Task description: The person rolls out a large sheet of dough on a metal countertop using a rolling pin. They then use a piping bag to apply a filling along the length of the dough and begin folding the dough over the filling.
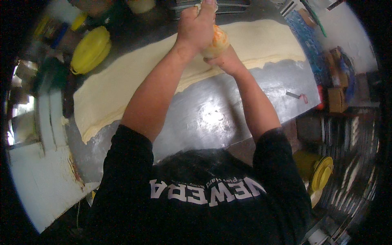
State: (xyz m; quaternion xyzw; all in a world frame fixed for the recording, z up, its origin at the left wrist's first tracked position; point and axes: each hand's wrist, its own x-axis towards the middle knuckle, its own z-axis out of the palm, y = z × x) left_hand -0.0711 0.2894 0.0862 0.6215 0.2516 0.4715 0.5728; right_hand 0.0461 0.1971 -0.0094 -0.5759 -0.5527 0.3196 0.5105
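Note:
A plastic bag with pale and orange contents [218, 43], which looks like a piping bag, is held over a long flat sheet of dough [122, 79]. My left hand [194, 29] is closed around the bag's gathered upper part. Lower down, my right hand [226, 61] grips the bag's rounded body from the near side, its fingers partly hidden. The bag's tip cannot be made out. The dough lies across a shiny metal worktable [196, 116], with a wavy, slightly ridged near edge.
A flat grey blade with a red loop [293, 95] lies at the table's right. Beyond the dough's left part is a yellow basin or lid [92, 50]. Dark trays [226, 6] stand at the far edge. Right of the table are a cardboard box [337, 99] and a yellow-lidded bucket [323, 174].

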